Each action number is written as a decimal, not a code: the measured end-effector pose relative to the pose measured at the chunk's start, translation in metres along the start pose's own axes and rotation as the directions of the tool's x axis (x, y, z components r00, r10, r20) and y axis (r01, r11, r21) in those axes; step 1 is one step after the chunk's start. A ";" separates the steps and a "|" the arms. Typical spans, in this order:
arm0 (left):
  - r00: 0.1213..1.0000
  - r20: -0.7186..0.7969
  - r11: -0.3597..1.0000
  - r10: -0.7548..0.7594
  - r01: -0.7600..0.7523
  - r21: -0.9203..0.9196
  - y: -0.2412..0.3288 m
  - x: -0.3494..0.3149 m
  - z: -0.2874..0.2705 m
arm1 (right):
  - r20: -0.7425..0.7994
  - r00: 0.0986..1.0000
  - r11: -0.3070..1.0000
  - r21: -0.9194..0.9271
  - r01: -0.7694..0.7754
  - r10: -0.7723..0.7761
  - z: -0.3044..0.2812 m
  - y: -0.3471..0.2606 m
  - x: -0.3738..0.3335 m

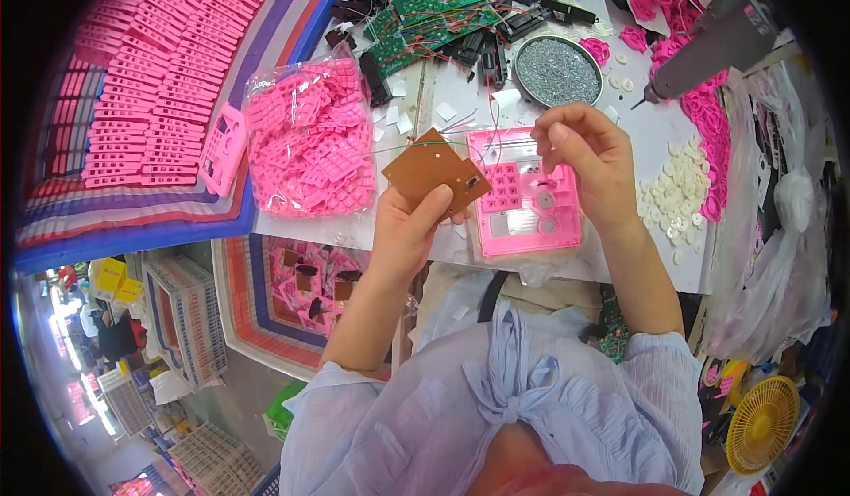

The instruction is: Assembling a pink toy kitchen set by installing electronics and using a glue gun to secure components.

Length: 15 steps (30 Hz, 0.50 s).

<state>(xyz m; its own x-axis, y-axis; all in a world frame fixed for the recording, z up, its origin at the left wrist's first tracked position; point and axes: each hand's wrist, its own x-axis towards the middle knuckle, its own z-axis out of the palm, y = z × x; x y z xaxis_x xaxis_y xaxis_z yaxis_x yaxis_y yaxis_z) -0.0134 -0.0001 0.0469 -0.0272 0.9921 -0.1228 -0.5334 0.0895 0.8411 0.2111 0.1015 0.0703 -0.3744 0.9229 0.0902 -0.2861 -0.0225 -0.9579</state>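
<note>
Left hand: the forearm rises from the lower edge and slants rightward; the left hand (409, 223) has closed fingers gripping a brown circuit board (430, 176) by its lower corner, thumb flat on the near face.
Right hand: the forearm stands nearly upright, tipping leftward; the right hand (595, 153) is raised over the upper right of the pink casing (567, 223), fingers curled, thumb and index tips near each other; whether they pinch anything, I cannot tell.
Board: tilted in the air, cornerwise, just left of the casing and overlapping its left edge; its far face is hidden.
Casing: on the white table (651, 253), a pink keypad (502, 186) in its left part; its upper right is partly covered by the right hand.
Hard to make out: thin wires near the board, their ends unclear; most left fingers, behind the board; the stacked pink parts (155, 89), cut off by the dark rim.
</note>
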 end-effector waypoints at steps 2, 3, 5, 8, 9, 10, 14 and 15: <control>1.000 0.011 1.000 0.001 -0.001 0.014 0.000 -0.001 0.001 | -0.041 0.997 0.998 0.017 -0.064 0.065 0.003 -0.003 0.007; 1.000 0.023 1.000 0.008 -0.008 0.022 -0.001 -0.001 0.002 | -0.062 0.993 0.995 0.025 -0.096 0.097 0.005 -0.005 0.011; 0.999 0.035 0.999 0.016 -0.018 0.049 -0.003 -0.002 0.002 | -0.057 0.993 0.995 0.015 -0.102 0.102 0.014 -0.007 0.019; 0.999 0.044 0.995 0.011 -0.015 0.095 -0.005 -0.002 0.000 | 0.032 0.996 0.996 -0.024 -0.084 0.085 0.006 -0.004 0.029; 0.999 0.039 0.994 0.009 -0.013 0.106 -0.007 -0.002 -0.003 | 0.082 0.994 0.997 -0.038 -0.073 0.076 0.002 -0.001 0.030; 0.999 0.035 0.993 0.008 -0.012 0.116 -0.007 -0.003 -0.004 | 0.079 0.992 0.995 -0.017 -0.097 0.098 -0.001 0.002 0.029; 0.999 0.030 0.995 0.034 -0.037 0.094 -0.007 -0.004 -0.002 | 0.026 0.967 0.954 0.154 -0.256 0.255 -0.007 0.011 0.025; 0.998 0.054 0.998 0.039 -0.042 0.057 -0.007 -0.004 -0.003 | 0.005 0.950 0.926 0.220 -0.306 0.312 -0.006 0.013 0.023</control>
<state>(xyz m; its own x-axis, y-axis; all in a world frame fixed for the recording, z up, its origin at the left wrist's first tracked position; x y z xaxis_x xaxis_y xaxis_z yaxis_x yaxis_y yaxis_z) -0.0120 -0.0047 0.0403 -0.0023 0.9981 -0.0616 -0.4829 0.0528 0.8741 0.2042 0.1250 0.0578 -0.4498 0.8676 -0.2121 -0.3444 -0.3876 -0.8551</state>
